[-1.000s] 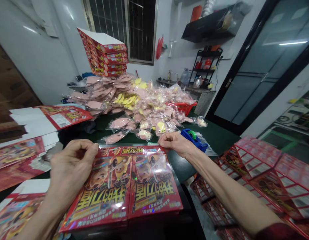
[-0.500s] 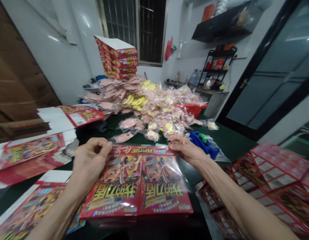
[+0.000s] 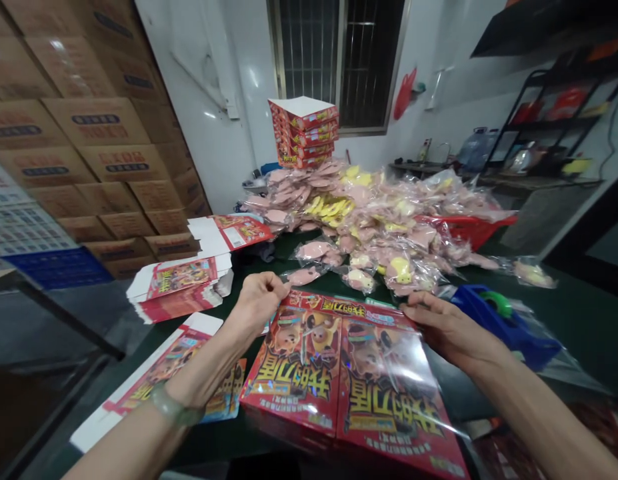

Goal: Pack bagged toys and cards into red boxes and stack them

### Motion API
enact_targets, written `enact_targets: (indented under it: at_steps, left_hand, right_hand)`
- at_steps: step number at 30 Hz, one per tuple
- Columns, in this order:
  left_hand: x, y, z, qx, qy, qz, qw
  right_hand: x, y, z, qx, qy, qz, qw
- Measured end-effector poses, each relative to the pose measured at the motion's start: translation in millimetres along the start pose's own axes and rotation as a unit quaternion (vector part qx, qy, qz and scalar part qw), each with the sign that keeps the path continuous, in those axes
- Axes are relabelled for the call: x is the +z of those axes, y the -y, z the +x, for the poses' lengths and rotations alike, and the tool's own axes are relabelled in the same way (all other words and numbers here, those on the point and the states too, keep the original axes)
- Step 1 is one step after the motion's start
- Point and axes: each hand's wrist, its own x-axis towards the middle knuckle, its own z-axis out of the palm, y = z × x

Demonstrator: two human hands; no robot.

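Observation:
A red printed box (image 3: 333, 393), showing two matching cartoon panels side by side, lies in front of me under shiny clear plastic film (image 3: 436, 393). At its far left corner, my left hand (image 3: 259, 300) is closed, thumb and fingers pinching the film edge. My right hand (image 3: 446, 327) pinches the film at the far right corner. The film sticks out past the box's right side. A green bangle (image 3: 173, 407) circles my left wrist. Just right of my right hand is a blue tape dispenser (image 3: 509, 327) with a green roll.
Bagged pink and yellow toy pieces (image 3: 359, 220) are heaped across the back, beside a red basket (image 3: 471, 230). Behind them rises a stack of red boxes (image 3: 305, 133). Flattened printed cartons (image 3: 181, 283) lie on the left. Brown cartons (image 3: 109, 127) are piled against the left wall.
The view has turned left, so everything sits further right and the brown carton pile shows more. Both hands stay at the box's far corners, still pinching the film.

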Motion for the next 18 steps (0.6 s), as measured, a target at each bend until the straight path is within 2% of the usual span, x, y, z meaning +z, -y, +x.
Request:
enact_targets:
  at_steps: [11, 18]
  left_hand:
    - [3.8, -1, -3, -0.025, -0.001, 0.001, 1.000]
    - [3.9, 12, -4, -0.008, -0.025, -0.003, 1.000]
  right_hand:
    - [3, 0, -2, -0.011, -0.014, -0.004, 1.000]
    - [13, -11, -3, -0.042, -0.038, 0.000, 0.998]
